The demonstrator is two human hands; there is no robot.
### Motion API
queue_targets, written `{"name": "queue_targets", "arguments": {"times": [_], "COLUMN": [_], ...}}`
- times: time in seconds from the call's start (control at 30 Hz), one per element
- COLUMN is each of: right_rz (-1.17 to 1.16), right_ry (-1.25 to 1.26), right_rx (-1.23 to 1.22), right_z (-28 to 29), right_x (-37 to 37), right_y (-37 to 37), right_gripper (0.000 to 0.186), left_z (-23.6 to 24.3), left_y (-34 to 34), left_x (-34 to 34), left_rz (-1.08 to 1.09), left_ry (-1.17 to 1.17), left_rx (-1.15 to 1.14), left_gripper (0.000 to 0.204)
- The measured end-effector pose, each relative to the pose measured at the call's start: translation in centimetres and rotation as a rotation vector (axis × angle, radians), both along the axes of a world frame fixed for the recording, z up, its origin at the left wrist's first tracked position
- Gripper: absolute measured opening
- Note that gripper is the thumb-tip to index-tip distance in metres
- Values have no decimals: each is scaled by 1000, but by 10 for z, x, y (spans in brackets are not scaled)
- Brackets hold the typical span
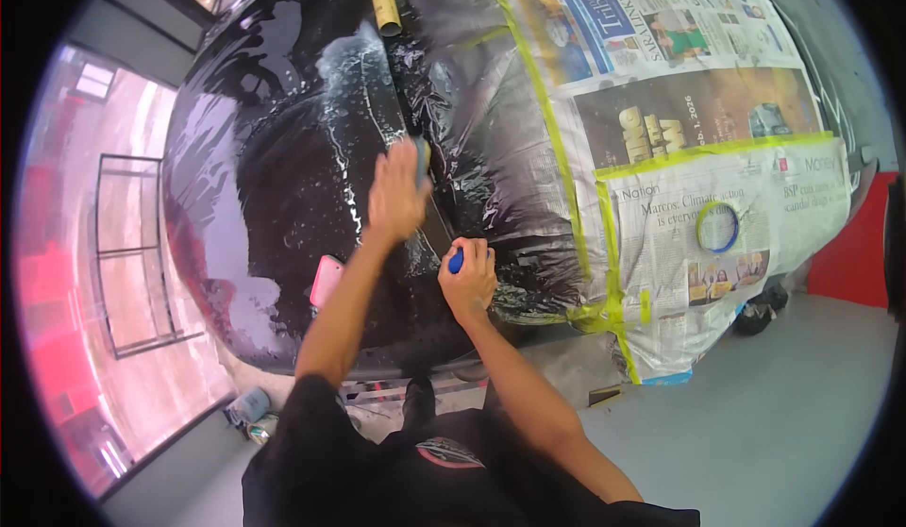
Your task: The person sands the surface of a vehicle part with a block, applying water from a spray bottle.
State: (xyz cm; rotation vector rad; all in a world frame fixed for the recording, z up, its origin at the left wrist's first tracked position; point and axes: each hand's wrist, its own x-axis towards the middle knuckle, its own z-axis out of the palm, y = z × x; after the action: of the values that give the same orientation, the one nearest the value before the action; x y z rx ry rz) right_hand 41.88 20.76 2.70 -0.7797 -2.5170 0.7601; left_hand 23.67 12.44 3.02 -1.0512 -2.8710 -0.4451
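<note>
Person leans over a dark, wet car panel (293, 187), rubbing work by the look of it. Left hand (396, 195) is on the middle of the panel, fingers long and held together, gripping a grey-blue pad (422, 162) that pokes out on the thumb side; its underside is hidden. Right hand (469, 280) is curled around a blue object (457, 261) near the panel's close edge; can't tell what it is, most is covered. White suds (354, 65) streak the surface just beyond the left hand. Pink block (327, 280) lies beside the left forearm, yellowish tube (386, 12) farther up. Newspaper (764, 183) edged with yellow-green tape (552, 126) covers the right side, tape roll (717, 227) resting on it. My read: wet rubbing stage, mid-job. Next stroke calls for the pad flat, even pressure, surface wet, well clear of the masked edge.
</note>
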Motion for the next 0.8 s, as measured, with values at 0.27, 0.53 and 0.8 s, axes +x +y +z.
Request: {"name": "queue_targets", "arguments": {"times": [0.27,0.53,0.8], "right_rz": [-25,23,-58], "right_ry": [-102,-131,-167], "right_rx": [45,22,53], "right_z": [-3,1,-7], "right_x": [-11,-20,-5], "right_y": [-6,-31,2], "right_gripper": [14,14,17], "left_z": [-32,-14,-17], "left_y": [1,-38,-11], "left_x": [-59,-147,31], "left_rz": [56,161,-59], "left_ry": [98,246,-175], "left_rx": [104,-96,133], "left_gripper": [73,70,83]}}
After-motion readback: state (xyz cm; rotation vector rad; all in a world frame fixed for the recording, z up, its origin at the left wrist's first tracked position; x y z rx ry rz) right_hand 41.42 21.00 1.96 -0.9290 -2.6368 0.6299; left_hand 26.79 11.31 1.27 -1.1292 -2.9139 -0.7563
